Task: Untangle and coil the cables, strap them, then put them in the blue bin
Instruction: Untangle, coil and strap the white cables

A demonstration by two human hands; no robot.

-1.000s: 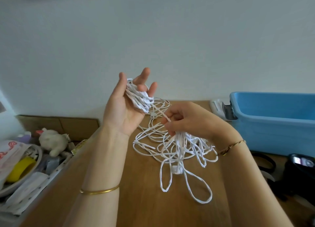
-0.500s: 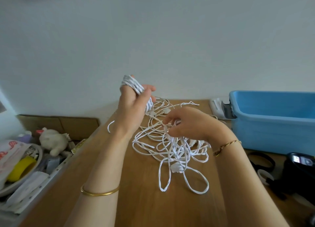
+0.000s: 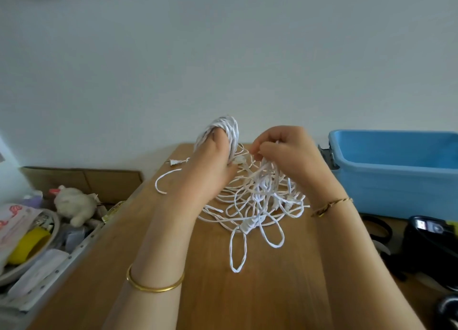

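A tangle of white cable (image 3: 250, 205) lies in the middle of the wooden table (image 3: 247, 292). My left hand (image 3: 210, 166) is turned palm down, with a coil of the same white cable (image 3: 226, 126) wound around its fingers. My right hand (image 3: 287, 151) is just to the right of it and pinches a bunch of strands lifted out of the tangle. A white plug (image 3: 174, 162) lies at the far left of the table, past the left hand. The blue bin (image 3: 396, 173) stands on the right, open.
Left of the table is a cluttered tray with a yellow tape roll (image 3: 28, 243) and a small white plush toy (image 3: 74, 203). Black items (image 3: 431, 250) and black straps (image 3: 379, 228) lie in front of the bin. A white wall stands behind.
My left hand has turned from palm up to palm down, wrapping more cable around its fingers. My right hand has risen, lifting strands from the tangle. The plug end now lies out to the left.
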